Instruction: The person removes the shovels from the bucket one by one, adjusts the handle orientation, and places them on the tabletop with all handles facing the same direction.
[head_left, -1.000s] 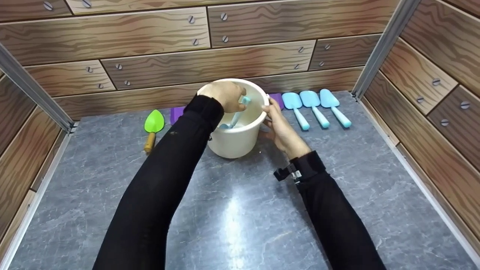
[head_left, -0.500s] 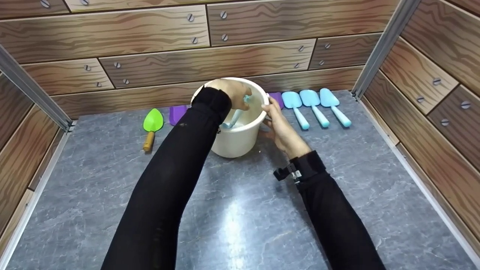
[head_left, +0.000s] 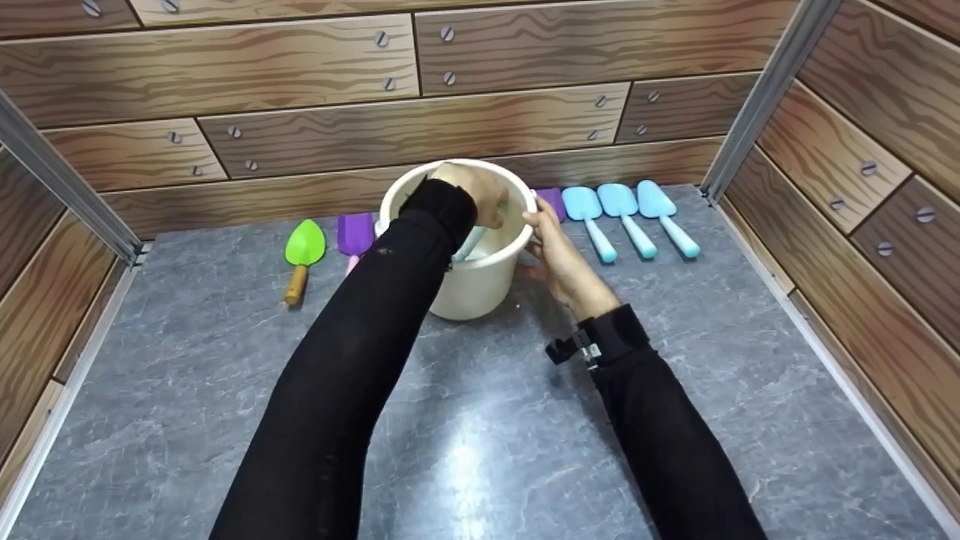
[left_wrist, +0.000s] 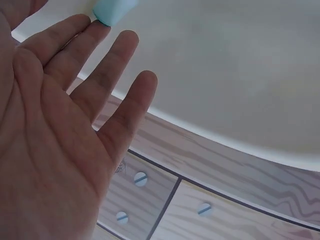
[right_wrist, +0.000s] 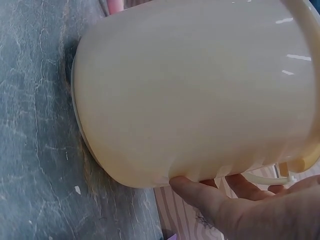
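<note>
A white plastic bucket (head_left: pixel 476 289) stands upright near the back wall. My left hand (head_left: pixel 480 196) reaches over its rim into the opening. Inside, a light-blue shovel (head_left: pixel 469 244) leans with its handle up; most of it is hidden by the hand and the near wall. In the left wrist view, the left fingers (left_wrist: pixel 142 90) are straight and spread, with the shovel's handle end (left_wrist: pixel 111 11) at the fingertips. My right hand (head_left: pixel 559 251) holds the bucket's right side at the rim. In the right wrist view, its fingers (right_wrist: pixel 197 192) press on the outer wall.
Three light-blue shovels (head_left: pixel 634 225) lie in a row to the right, beside a partly hidden purple blade (head_left: pixel 553 201). Left of the bucket lie a purple shovel (head_left: pixel 354 234) and a green trowel (head_left: pixel 304 244) with a wooden handle. Wood-patterned walls (head_left: pixel 300 67) enclose the grey floor.
My left hand and forearm have moved a little right, deeper over the bucket, uncovering more of the purple shovel. The blue shovel's handle end has shifted slightly right. My right hand stays put.
</note>
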